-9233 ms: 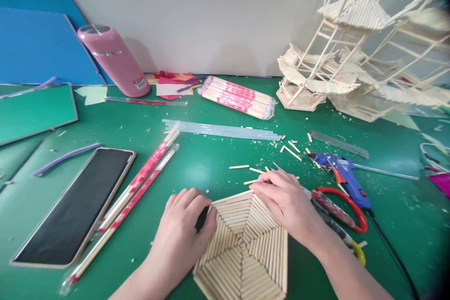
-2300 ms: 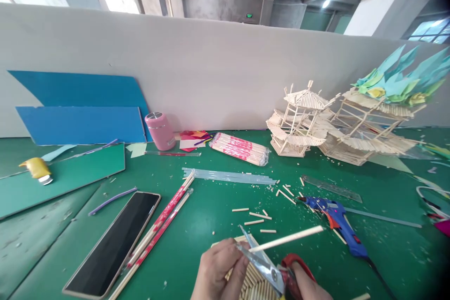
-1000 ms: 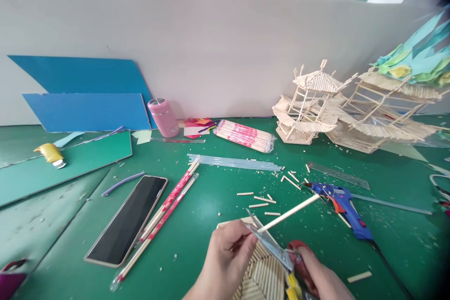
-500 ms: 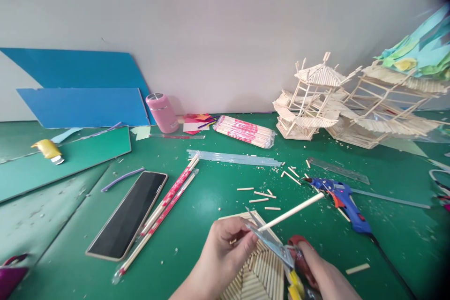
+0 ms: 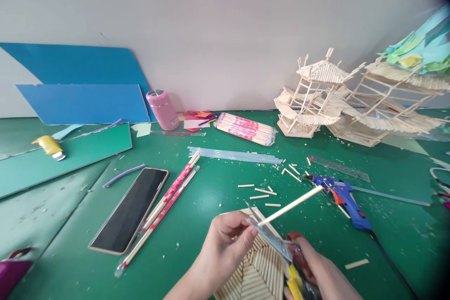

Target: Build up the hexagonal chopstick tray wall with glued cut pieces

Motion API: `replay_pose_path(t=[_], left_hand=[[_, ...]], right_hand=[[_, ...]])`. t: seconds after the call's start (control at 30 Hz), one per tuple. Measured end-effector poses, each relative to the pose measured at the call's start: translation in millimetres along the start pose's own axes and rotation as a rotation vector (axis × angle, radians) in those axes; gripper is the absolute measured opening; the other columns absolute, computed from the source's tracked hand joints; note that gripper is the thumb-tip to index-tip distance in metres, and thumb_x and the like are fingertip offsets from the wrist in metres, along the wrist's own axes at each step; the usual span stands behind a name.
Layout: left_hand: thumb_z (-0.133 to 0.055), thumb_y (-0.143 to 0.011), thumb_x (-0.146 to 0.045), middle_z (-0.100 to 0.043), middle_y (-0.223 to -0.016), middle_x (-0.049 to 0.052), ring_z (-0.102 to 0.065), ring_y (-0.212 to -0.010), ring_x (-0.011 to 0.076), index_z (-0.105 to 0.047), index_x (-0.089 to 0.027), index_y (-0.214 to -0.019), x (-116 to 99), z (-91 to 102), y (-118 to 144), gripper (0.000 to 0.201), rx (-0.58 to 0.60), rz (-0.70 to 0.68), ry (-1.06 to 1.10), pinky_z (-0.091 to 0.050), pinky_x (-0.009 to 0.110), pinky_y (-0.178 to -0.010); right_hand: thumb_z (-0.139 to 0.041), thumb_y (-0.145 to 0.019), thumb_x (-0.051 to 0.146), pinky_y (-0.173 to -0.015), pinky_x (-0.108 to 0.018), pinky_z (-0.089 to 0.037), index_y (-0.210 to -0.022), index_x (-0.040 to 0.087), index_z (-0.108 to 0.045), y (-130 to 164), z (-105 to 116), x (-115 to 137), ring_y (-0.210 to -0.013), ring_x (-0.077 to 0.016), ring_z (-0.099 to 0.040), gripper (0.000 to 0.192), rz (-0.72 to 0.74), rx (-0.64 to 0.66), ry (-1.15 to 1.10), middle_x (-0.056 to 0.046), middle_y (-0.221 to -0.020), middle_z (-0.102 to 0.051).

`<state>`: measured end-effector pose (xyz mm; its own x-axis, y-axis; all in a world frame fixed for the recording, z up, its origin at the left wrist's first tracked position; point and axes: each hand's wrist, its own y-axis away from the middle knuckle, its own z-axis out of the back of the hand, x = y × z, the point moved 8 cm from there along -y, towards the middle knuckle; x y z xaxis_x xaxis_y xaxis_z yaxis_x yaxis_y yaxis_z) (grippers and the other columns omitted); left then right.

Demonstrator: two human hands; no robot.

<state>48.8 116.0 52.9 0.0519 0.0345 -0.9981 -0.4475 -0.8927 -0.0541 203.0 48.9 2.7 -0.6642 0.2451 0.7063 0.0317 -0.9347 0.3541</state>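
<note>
A thin pale wooden stick [image 5: 291,205] is pinched at its near end by the left hand [image 5: 225,239], above the hexagonal panel of glued sticks [image 5: 258,267], and caught between the blades of red-handled scissors [image 5: 277,246] closed on by the right hand [image 5: 318,274]. The cut piece may be flung onto the green table [image 5: 211,197], since its far end is unsupported.

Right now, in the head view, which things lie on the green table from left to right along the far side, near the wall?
Yellow tool → pink bottle → coloured paper scraps → wrapped chopstick bundle → small stick pavilion → large stick model.
</note>
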Motion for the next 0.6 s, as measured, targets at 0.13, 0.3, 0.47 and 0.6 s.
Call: replay_pose_path(t=[0.13,0.3,0.47,0.6], left_hand=[[-0.049,-0.083,-0.024,-0.047,-0.054,0.000,-0.035,-0.050,0.0079,-0.061,-0.011,-0.068,-10,5.3,3,0.024,-0.106,-0.154,-0.302,-0.029,0.019,-0.046],[-0.054,-0.081,-0.031,-0.052,-0.061,0.002,-0.036,-0.052,0.0075,-0.062,-0.011,-0.074,-4,0.1,-2,0.022,0.053,0.003,0.044,-0.030,0.018,-0.045],[-0.057,-0.080,-0.034,-0.049,-0.060,0.000,-0.037,-0.052,0.0075,-0.062,-0.010,-0.073,7,-1.8,-2,0.025,0.050,0.072,0.136,-0.031,0.018,-0.046],[-0.056,-0.080,-0.033,-0.048,-0.060,0.000,-0.036,-0.055,0.0082,-0.061,-0.011,-0.072,14,0.6,0,0.024,-0.043,0.064,0.102,-0.030,0.018,-0.048]], right_hand=[[-0.061,-0.057,0.031,-0.073,-0.031,-0.049,-0.116,0.016,-0.048,3,4,10,-0.087,-0.0261,-0.062,0.062,0.026,0.014,-0.020,-0.009,-0.090,-0.064],[-0.059,-0.062,0.027,-0.077,-0.030,-0.048,-0.120,0.013,-0.043,9,6,14,-0.090,-0.0237,-0.060,0.062,0.029,0.029,-0.001,-0.011,-0.095,-0.061],[-0.058,-0.064,0.023,-0.072,-0.026,-0.049,-0.114,0.017,-0.046,7,3,21,-0.084,-0.0208,-0.062,0.052,0.056,0.052,-0.019,-0.007,-0.087,-0.064],[-0.057,-0.066,0.023,-0.072,-0.024,-0.049,-0.113,0.017,-0.047,5,6,25,-0.084,-0.0199,-0.062,0.049,0.050,0.033,-0.010,-0.008,-0.089,-0.064]])
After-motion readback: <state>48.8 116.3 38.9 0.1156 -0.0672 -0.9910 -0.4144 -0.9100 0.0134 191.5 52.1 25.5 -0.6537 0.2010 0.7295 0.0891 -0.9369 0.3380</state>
